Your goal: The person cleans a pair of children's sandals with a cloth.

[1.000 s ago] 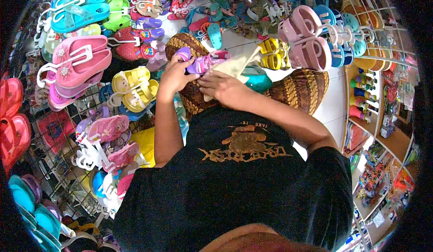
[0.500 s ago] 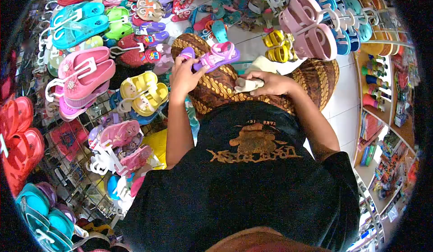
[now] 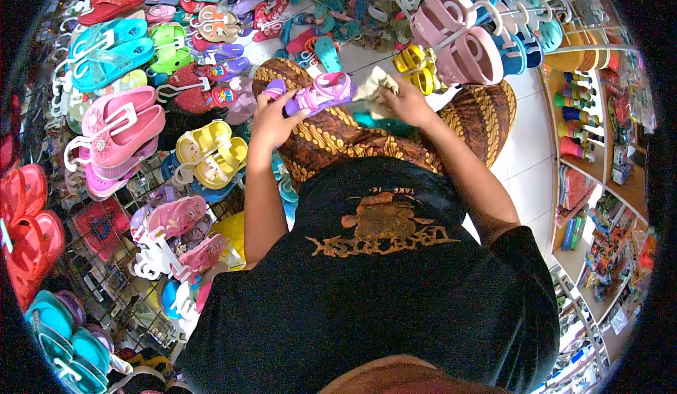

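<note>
My left hand [image 3: 271, 120] is closed around a pair of purple and pink child's sandals [image 3: 324, 95], held above my left thigh. One sandal points to the right, its pink straps facing up; the other is partly hidden by my fingers. Bunched in my right hand [image 3: 409, 103] is a cream cloth [image 3: 379, 87]. The cloth is at the toe end of the sandal; whether it touches cannot be made out. Brown patterned trousers [image 3: 310, 144] lie below both hands.
Wire racks on the left carry hanging footwear, including yellow sandals [image 3: 211, 154] and pink shoes [image 3: 123, 130]. Pale pink sandals [image 3: 458, 38] hang close beyond my right hand, with small yellow sandals [image 3: 417, 68] beside them. Wooden shelves [image 3: 599, 172] line the right over white floor tiles [image 3: 525, 161].
My right hand has lifted the cloth from my lap, moving it forward to the sandal's end. My left hand keeps its hold on the sandals. The whole view has shifted slightly.
</note>
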The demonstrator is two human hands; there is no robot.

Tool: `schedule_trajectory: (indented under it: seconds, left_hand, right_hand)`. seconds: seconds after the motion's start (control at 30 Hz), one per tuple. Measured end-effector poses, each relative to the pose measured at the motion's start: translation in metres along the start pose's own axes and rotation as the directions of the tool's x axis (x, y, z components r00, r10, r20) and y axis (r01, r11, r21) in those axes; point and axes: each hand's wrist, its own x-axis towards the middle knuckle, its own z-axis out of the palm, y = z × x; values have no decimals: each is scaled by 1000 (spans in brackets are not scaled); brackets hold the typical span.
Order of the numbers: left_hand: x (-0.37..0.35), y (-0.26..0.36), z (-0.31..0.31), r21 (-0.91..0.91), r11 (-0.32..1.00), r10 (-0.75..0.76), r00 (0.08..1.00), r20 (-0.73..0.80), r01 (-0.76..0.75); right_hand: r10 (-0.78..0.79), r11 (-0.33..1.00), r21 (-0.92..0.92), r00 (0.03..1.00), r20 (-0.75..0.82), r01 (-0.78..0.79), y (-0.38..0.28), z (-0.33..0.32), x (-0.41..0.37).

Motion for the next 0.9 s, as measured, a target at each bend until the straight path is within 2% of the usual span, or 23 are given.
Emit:
schedule_trajectory:
  seconds: [0.03,0.13,0.17,0.27,0.3,0.4,0.43,0.57,0.67,0.73,0.8,0.87,0.9]
  left_hand:
    - [-1,-1,2,1,1000,13,1000,-10,-12]
    - [0,-3,3,-22,1000,15,1000,0,-15]
    - [0,-2,3,-8,1000,5,1000,7,-5]
    - [-6,2,3,-57,997,44,997,-68,-48]
    - [-9,3,4,-42,998,38,997,-73,-41]
    - [-13,2,4,4,1000,11,998,-68,-10]
    - [-13,0,5,16,1000,-6,999,-48,6]
    - [-9,-2,3,17,1000,-21,1000,21,21]
    - [-4,-1,1,17,998,-58,996,67,57]
    - [-1,1,0,18,997,-79,995,65,78]
    - [-2,6,-3,3,995,-95,994,49,95]
    - [-6,16,-6,39,993,-114,993,14,114]
    - [-9,25,-8,83,989,-120,993,-15,121]
  right_hand:
    - [-105,979,-182,992,-66,91,2,0,8]
    - [-32,816,-577,999,-14,18,-25,4,20]
    - [-105,793,-606,994,-40,59,-18,17,28]
    - [-183,597,-787,982,54,154,-24,48,37]
    - [-78,596,-789,989,127,148,-29,52,38]
    - [-156,659,-712,970,186,243,-37,41,19]
    - [-159,681,-667,950,268,302,-37,34,14]
    - [-424,563,-596,819,386,573,-2,20,1]
    - [-417,631,-462,774,476,624,-6,-2,-3]
    - [-219,765,-368,751,623,528,-22,-25,8]
    - [-185,934,-145,792,582,326,-1,-22,19]
    - [-69,988,-68,786,615,139,0,-19,20]
    - [-124,992,49,820,559,117,13,-9,22]
